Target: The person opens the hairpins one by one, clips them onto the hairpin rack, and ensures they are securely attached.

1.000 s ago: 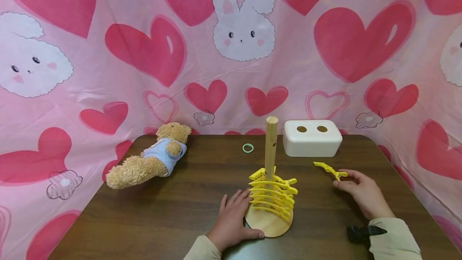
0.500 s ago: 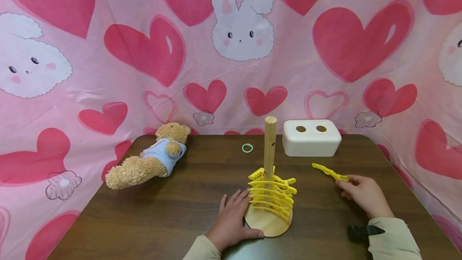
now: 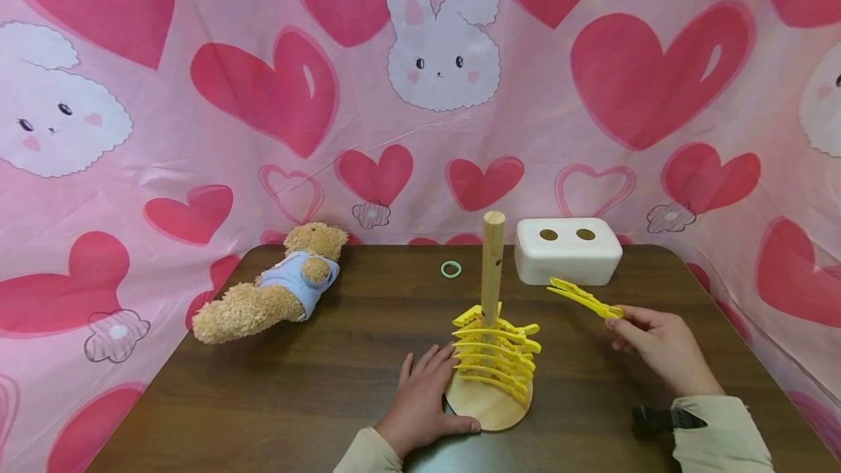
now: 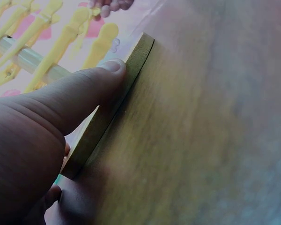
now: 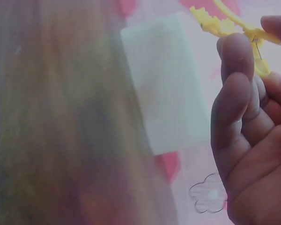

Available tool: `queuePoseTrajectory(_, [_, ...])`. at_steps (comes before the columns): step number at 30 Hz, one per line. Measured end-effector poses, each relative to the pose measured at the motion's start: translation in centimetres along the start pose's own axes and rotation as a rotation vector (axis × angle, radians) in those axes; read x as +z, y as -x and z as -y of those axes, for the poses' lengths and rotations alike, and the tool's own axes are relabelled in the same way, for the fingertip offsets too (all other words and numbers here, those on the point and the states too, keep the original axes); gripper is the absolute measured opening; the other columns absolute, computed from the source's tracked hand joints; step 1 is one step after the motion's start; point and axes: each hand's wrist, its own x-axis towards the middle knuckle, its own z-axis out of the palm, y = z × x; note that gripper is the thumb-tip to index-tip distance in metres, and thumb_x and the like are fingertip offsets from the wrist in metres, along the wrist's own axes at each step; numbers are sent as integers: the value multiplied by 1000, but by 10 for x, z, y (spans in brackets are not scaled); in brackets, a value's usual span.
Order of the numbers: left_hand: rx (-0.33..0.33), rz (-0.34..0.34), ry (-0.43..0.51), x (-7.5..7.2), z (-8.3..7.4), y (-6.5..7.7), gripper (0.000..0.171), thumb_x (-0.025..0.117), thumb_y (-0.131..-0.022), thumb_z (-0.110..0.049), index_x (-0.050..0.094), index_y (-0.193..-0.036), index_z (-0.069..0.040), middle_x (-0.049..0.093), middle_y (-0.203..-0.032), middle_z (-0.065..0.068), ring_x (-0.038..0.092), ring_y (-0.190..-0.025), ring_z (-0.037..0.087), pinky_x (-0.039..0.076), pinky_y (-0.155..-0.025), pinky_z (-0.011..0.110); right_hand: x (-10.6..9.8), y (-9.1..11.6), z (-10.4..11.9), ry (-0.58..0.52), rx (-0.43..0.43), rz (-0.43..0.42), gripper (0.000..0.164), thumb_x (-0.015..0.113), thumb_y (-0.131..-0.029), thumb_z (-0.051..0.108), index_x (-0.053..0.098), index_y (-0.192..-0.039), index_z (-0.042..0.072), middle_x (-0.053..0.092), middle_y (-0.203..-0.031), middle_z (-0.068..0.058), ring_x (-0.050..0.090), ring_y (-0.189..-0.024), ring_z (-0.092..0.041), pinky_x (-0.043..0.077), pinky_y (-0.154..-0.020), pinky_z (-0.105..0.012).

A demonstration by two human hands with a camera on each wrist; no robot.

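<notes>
A yellow alligator hair clip (image 3: 583,299) is pinched by its tail end between the thumb and fingers of my right hand (image 3: 666,350). Its toothed side points left, and in the right wrist view the clip's two halves stand apart with the small spring showing. Left of it rises a round wooden post (image 3: 492,268) on a disc base (image 3: 489,411). Several yellow hair clips (image 3: 497,360) are stacked across the lower post. With fingers straight and spread, my left hand (image 3: 423,411) rests against the base's left side; its thumb (image 4: 110,68) presses on the front rim.
A white box (image 3: 569,261) with two round holes on top stands at the back right. Near the back lies a small green ring (image 3: 451,269). A teddy bear (image 3: 289,287) in a blue shirt lies at the left. A pink patterned cloth (image 3: 434,144) hangs behind the table.
My right hand has raised the hair clip and brought it slightly left, its tip now overlapping the white box's lower edge. The clip has also turned in the fingers. My left hand stays put.
</notes>
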Motion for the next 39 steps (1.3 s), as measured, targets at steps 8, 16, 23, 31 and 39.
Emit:
queuePoseTrajectory(8, [7, -5, -10, 1, 0, 0, 99, 75, -71, -74, 53, -145, -12, 38, -159, 2, 31, -147, 31, 14, -114, 68, -4, 9, 23, 36, -54, 25, 42, 69, -97, 30, 69, -121, -4, 74, -89, -11, 65, -69, -16, 46, -60, -30])
queuePoseTrajectory(16, [-14, 16, 12, 0, 0, -2, 98, 76, -71, -72, 53, -145, -12, 37, -160, 0, 29, -148, 30, 12, -115, 68, -6, 21, 46, 22, -146, -2, 32, 73, -94, 22, 72, -117, 0, 72, -77, -8, 64, -66, -16, 45, -58, -28])
queuePoseTrajectory(23, [-8, 11, 8, 0, -1, 0, 98, 76, -71, -72, 53, -144, -11, 38, -159, 1, 30, -148, 31, 13, -114, 68, -7, 34, 66, 31, -200, 10, 27, 74, -93, 20, 73, -113, 3, 70, -76, -7, 62, -65, -16, 44, -54, -27])
queuePoseTrajectory(31, [-6, 7, -3, 0, 0, 0, 97, 75, -71, -73, 54, -143, -12, 37, -159, 1, 30, -148, 31, 14, -114, 69, -4, 43, 80, 8, -313, 47, 21, 76, -89, 12, 75, -110, 6, 68, -76, 2, 61, -62, -16, 52, -53, -29])
queuePoseTrajectory(39, [-9, 10, -15, 0, 1, 0, 98, 74, -71, -75, 54, -144, -13, 37, -160, 0, 30, -148, 30, 15, -114, 69, 9, 46, 88, -105, -502, 107, 23, 77, -85, -2, 74, -106, 6, 65, -72, 3, 59, -58, -12, 52, -50, -27])
